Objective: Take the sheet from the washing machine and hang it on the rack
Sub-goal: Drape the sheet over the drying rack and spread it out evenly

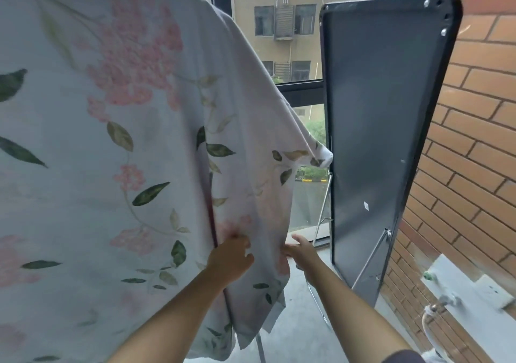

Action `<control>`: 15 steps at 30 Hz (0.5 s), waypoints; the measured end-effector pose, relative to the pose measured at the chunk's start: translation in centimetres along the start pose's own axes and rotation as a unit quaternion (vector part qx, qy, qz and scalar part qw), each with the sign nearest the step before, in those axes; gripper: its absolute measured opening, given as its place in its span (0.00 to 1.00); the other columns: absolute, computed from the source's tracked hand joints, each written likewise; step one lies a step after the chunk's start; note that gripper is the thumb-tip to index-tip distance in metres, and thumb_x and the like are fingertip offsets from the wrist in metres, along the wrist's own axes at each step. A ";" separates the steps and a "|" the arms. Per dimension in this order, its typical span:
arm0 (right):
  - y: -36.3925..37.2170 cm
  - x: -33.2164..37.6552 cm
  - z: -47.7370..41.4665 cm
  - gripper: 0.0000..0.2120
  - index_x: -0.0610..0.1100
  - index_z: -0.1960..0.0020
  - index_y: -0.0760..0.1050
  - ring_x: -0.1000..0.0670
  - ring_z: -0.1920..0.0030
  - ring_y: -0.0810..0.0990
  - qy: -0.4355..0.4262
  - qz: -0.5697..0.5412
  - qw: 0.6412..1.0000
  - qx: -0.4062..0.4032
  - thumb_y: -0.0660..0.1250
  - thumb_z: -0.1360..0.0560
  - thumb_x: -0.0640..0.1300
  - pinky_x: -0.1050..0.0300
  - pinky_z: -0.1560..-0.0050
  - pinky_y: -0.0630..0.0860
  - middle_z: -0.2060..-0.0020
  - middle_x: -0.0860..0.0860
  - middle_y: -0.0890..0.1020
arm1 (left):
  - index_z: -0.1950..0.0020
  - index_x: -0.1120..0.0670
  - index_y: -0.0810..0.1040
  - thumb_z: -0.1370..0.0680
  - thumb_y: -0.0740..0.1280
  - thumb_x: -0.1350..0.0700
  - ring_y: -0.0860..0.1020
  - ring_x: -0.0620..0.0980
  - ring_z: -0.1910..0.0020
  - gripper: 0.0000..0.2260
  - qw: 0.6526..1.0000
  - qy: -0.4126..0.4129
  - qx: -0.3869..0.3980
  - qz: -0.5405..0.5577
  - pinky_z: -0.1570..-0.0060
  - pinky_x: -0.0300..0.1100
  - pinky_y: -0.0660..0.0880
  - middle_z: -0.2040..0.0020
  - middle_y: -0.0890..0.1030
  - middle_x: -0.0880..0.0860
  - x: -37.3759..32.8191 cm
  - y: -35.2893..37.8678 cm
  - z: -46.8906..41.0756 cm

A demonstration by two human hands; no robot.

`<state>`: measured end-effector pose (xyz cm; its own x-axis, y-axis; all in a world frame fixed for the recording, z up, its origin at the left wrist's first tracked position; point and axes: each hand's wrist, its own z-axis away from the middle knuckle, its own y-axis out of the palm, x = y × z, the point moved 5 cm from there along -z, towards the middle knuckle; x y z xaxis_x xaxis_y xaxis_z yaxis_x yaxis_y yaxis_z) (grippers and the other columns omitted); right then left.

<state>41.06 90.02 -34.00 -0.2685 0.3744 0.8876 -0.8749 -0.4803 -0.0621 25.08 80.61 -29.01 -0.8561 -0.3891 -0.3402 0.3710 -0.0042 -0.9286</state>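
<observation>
A white sheet [117, 139] printed with pink flowers and green leaves hangs draped over the rack and fills the left half of the view. The rack is almost wholly hidden; only a thin metal leg [259, 346] shows below the cloth. My left hand [231, 259] holds a fold of the sheet low down, fingers curled on the cloth. My right hand [303, 254] touches the sheet's right edge at about the same height, fingers fairly straight, thumb up.
A tall dark panel on a metal stand [385, 128] leans just right of the sheet. Behind is a large window [279, 41]. A brick wall [474, 139] runs along the right, with a tap [446, 300] and socket low down. Grey floor below.
</observation>
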 end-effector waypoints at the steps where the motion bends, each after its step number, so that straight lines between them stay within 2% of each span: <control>1: 0.1 0.2 -0.2 0.20 0.38 0.36 0.73 0.53 0.63 0.75 -0.015 0.006 1.000 -0.008 0.68 0.27 0.37 0.68 0.72 0.68 0.53 0.45 0.78 | 0.39 0.49 0.73 0.23 0.61 0.50 0.77 0.48 0.46 0.13 1.000 0.002 -0.009 0.007 0.47 0.41 0.74 0.42 0.77 0.49 0.2 -0.1 0.0; 3: 0.1 0.1 -0.3 0.07 0.36 0.50 0.80 0.49 0.63 0.73 -0.040 -0.002 0.999 -0.026 0.66 0.27 0.35 0.67 0.71 0.68 0.59 0.44 0.79 | 0.40 0.49 0.74 0.23 0.62 0.51 0.77 0.47 0.47 0.12 0.999 0.010 -0.025 0.019 0.48 0.40 0.74 0.44 0.77 0.48 0.4 -0.1 -0.1; 5: 0.1 -0.2 0.1 0.05 0.41 0.58 0.80 0.48 0.60 0.75 -0.039 -0.027 0.998 -0.045 0.66 0.26 0.36 0.61 0.65 0.69 0.61 0.45 0.80 | 0.41 0.49 0.74 0.23 0.63 0.50 0.77 0.46 0.47 0.12 0.999 0.018 -0.023 0.032 0.49 0.40 0.75 0.44 0.78 0.47 0.5 0.5 0.0; 8: 0.4 -0.8 0.7 0.05 0.43 0.57 0.79 0.47 0.58 0.76 -0.033 -0.049 0.997 -0.053 0.65 0.25 0.39 0.55 0.59 0.72 0.57 0.44 0.81 | 0.40 0.49 0.73 0.25 0.64 0.48 0.77 0.45 0.46 0.14 0.998 0.036 0.010 0.047 0.49 0.39 0.74 0.43 0.78 0.46 0.2 2.4 0.6; 11: -0.1 -1.5 1.6 0.04 0.40 0.52 0.78 0.44 0.55 0.81 -0.042 -0.098 0.992 -0.062 0.65 0.24 0.38 0.49 0.53 0.80 0.53 0.40 0.82 | 0.38 0.48 0.71 0.27 0.66 0.43 0.75 0.45 0.43 0.20 0.996 0.054 0.035 0.062 0.46 0.39 0.72 0.40 0.76 0.45 -0.3 4.8 0.8; 15: -1.6 -2.7 3.2 0.05 0.37 0.50 0.78 0.44 0.57 0.83 -0.058 -0.153 0.984 -0.070 0.65 0.24 0.36 0.53 0.58 0.81 0.55 0.39 0.83 | 0.33 0.47 0.67 0.34 0.68 0.33 0.75 0.46 0.40 0.35 0.993 0.024 0.066 0.100 0.46 0.38 0.72 0.39 0.75 0.42 -2.5 8.2 1.3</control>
<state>44.50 87.22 -34.80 0.0560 0.3877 0.9201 -0.9569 -0.2422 0.1603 30.67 80.35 -35.56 -0.7756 -0.3494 -0.5256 0.5764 -0.0528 -0.8155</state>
